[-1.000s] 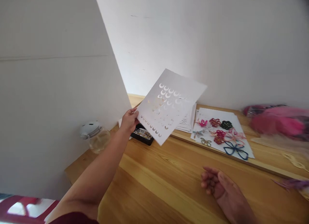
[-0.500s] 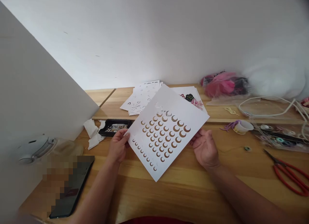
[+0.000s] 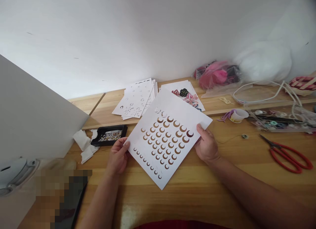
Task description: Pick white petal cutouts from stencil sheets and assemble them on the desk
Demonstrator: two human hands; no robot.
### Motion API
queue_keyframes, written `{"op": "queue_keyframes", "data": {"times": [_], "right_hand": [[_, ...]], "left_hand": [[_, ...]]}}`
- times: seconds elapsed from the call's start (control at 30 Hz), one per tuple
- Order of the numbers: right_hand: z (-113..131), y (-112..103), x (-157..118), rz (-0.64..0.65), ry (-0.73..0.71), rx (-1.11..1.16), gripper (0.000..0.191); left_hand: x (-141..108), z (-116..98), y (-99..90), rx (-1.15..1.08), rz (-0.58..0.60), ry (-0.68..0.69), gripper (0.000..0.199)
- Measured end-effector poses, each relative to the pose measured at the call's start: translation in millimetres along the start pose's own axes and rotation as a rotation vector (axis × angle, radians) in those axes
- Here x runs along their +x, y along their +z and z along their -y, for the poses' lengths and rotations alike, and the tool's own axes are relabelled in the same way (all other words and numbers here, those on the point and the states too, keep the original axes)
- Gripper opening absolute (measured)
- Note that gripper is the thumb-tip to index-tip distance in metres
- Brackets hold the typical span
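Observation:
A white sheet (image 3: 148, 156) with many crescent-shaped cutouts is tilted over the wooden table, and brown wood shows through the holes. My left hand (image 3: 119, 156) pinches its left corner between thumb and fingers. At the right corner, my right hand (image 3: 206, 143) grips the sheet with the thumb on top and the fingers underneath, partly hidden. Behind the sheet lie a stack of cut white papers (image 3: 134, 99) and another white sheet (image 3: 197, 97) bearing red, black and pink flower pieces (image 3: 191, 99).
A black tray (image 3: 110, 135) of beads and crumpled white paper (image 3: 81, 140) are at the left. Red-handled scissors (image 3: 287, 155), a small spool (image 3: 245, 136), a white cup (image 3: 239, 115) and bagged supplies (image 3: 274, 123) lie right. A dark device (image 3: 71, 202) sits front left.
My right thumb has closed down onto the sheet's right corner; that hand was more open before. The view has shifted, so the table items appear further left.

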State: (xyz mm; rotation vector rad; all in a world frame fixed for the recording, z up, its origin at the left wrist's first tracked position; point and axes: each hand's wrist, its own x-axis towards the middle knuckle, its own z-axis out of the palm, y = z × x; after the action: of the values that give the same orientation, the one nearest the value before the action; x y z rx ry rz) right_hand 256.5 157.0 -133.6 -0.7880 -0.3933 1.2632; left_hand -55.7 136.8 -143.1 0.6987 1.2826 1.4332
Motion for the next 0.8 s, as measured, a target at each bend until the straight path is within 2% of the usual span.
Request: {"op": "queue_keyframes", "data": {"times": [0.23,0.63,0.8], "right_hand": [[0.2,-0.2,1.1,0.012,0.028,0.007,0.033],[-0.9,1.7,-4.7,0.130,-0.075,-0.041,0.047],[0.6,0.6,-8.7,0.151,-0.074,-0.092,0.040]], "left_hand": [[-1.8,-1.6,1.8,-0.030,0.018,-0.006,0.038],[-1.9,-2.1,3.1,-0.059,-0.002,0.022,0.038],[-1.1,-1.8,2.6,-0.057,-0.011,0.035,0.038]]}}
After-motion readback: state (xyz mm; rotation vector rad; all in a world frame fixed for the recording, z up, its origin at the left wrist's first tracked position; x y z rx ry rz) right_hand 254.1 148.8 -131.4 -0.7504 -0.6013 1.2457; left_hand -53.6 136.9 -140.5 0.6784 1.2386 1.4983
